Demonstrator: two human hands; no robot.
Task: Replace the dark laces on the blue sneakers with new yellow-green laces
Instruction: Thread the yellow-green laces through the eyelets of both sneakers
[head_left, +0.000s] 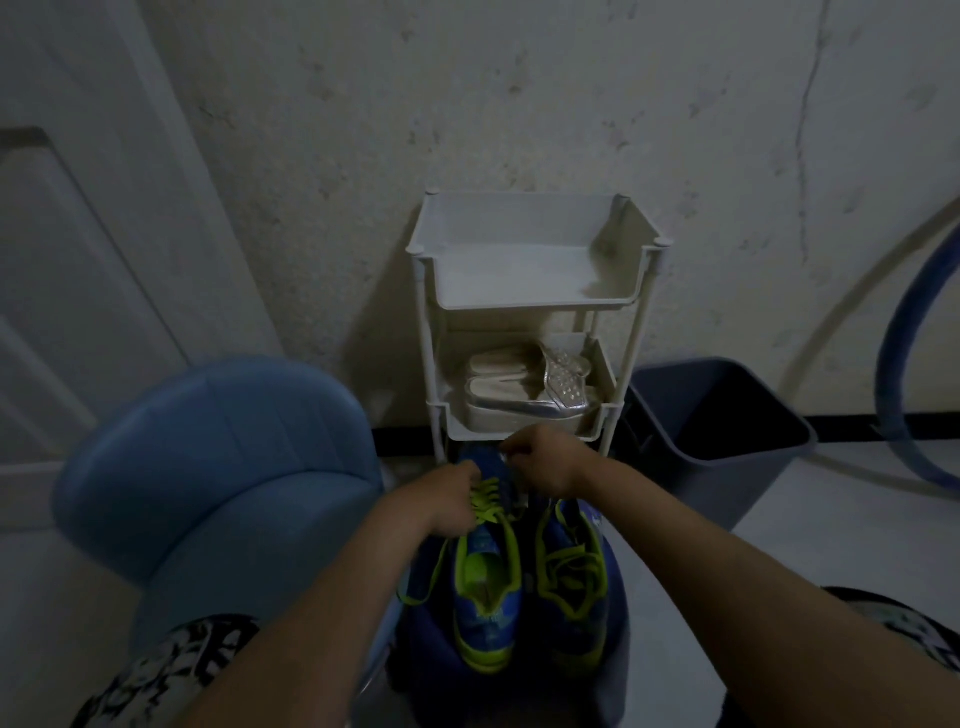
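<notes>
Two blue sneakers with yellow-green trim stand side by side on a dark blue round seat (618, 582), toes pointing away from me. The left sneaker (485, 597) has yellow-green laces (485, 501) threaded over its tongue. My left hand (449, 501) grips these laces at their left side. My right hand (540, 460) pinches a lace end near the toe of the same shoe. The right sneaker (574, 577) carries loose yellow-green lacing and nobody touches it. One lace end (423, 587) hangs down the left sneaker's side.
A white tiered rack (535, 306) stands against the wall right behind the sneakers, silver shoes (524, 395) on its middle shelf. A light blue padded chair (218, 467) is at the left, a dark bin (722, 431) at the right, and a blue hose (893, 364) at far right.
</notes>
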